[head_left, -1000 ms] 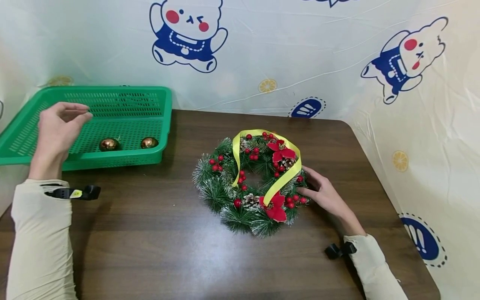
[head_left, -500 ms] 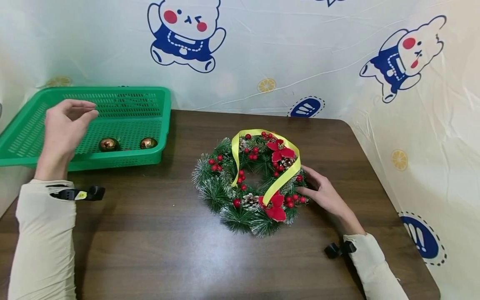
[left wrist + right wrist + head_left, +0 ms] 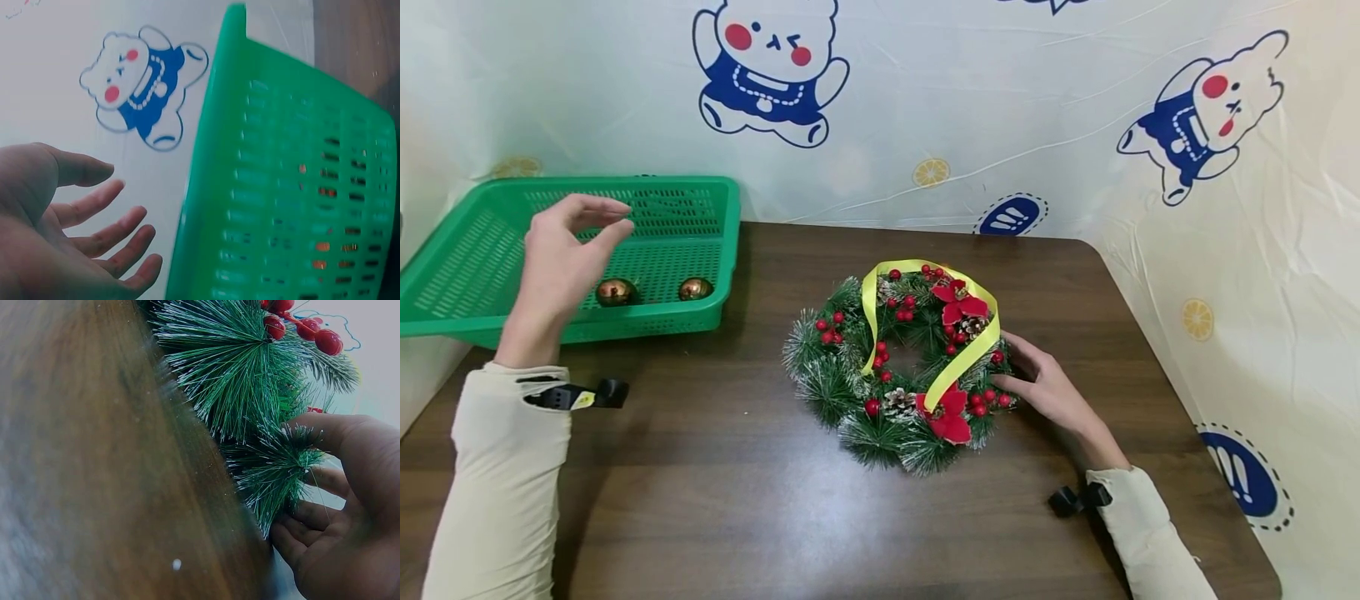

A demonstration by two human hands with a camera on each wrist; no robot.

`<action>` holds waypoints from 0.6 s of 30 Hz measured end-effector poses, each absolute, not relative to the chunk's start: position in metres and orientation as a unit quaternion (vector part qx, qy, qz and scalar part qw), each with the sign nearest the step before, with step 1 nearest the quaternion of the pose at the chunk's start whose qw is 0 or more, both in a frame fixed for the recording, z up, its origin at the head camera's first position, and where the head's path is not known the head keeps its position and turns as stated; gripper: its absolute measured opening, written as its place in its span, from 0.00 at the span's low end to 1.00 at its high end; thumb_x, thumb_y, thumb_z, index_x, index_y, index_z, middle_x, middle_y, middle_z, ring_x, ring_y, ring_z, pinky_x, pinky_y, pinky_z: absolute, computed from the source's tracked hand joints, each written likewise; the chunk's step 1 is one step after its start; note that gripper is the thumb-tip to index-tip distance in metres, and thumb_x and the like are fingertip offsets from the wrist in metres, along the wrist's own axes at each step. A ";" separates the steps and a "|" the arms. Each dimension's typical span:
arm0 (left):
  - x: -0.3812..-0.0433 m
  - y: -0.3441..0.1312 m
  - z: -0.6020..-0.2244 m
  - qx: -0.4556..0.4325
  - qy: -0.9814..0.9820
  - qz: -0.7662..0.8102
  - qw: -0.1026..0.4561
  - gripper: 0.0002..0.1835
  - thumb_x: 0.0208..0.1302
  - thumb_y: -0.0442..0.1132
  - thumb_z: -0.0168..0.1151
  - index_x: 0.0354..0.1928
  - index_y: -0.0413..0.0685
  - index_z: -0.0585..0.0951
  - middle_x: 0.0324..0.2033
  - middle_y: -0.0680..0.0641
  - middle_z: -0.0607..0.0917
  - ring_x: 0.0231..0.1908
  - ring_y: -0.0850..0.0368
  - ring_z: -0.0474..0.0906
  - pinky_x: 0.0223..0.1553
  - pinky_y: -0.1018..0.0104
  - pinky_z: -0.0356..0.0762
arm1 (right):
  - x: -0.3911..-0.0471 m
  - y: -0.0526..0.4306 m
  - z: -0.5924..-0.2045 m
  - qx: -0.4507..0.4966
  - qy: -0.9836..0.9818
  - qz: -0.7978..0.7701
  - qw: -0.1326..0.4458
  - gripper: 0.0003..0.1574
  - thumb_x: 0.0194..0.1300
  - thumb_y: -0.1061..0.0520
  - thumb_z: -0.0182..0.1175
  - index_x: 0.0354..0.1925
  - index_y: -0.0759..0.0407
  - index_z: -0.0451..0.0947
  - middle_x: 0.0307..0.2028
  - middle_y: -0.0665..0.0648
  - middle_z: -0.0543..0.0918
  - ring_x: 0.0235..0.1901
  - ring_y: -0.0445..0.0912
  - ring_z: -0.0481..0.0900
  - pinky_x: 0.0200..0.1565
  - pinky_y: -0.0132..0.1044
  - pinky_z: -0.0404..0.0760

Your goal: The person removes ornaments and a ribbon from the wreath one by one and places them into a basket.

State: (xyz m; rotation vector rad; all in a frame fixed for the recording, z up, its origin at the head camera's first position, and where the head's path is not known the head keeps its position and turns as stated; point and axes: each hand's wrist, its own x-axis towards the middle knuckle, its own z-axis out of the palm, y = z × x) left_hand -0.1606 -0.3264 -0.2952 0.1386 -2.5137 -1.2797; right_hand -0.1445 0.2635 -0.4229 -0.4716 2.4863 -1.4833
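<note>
Left sleeve: my cream, wrinkled cloth sleeve (image 3: 505, 483), with a black wrist strap (image 3: 576, 396) at its cuff, reached up from the near edge.
Basket: the green, slotted plastic basket (image 3: 647, 323) sat at the far left of the table, its near wall between me and its contents.
Left hand: my left hand (image 3: 568, 258) hung above the basket, fingers loosely bent, thumb apart from them, gripping nothing; hand and wrist hid part of the near rim.
Balls: a shiny, round, bronze-coloured ball (image 3: 615, 292) lay in the basket just right of my hand, and a matching bronze ball (image 3: 696, 288) lay near the right wall.
Backdrop: a pale, creased sheet (image 3: 962, 92) printed with blue-and-white cartoon figures rose behind the table.
Wreath: the round green wreath (image 3: 827, 383) of bristly, frost-tipped pine lay right of centre on the brown wood-grain table (image 3: 700, 500).
Trim: a brown, white-tipped pine cone (image 3: 898, 403), a red, soft-petalled flower (image 3: 950, 417) and glossy red berries (image 3: 988, 402) dotted it; a flat, smooth yellow ribbon (image 3: 962, 364) arched across.
Right hand: my right hand (image 3: 1052, 387) gripped the wreath's right edge, thumb and fingers bent around the needles.
</note>
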 end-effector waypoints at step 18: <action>-0.153 -0.254 -0.291 -0.068 -0.909 -0.383 0.147 0.20 0.73 0.48 0.57 0.59 0.44 0.79 0.57 0.41 0.78 0.57 0.48 0.71 0.62 0.44 0.70 | -0.145 0.264 -0.420 -0.166 0.830 -0.521 0.111 0.39 0.64 0.65 0.65 0.71 0.57 0.66 0.67 0.60 0.72 0.67 0.58 0.68 0.66 0.56 0.66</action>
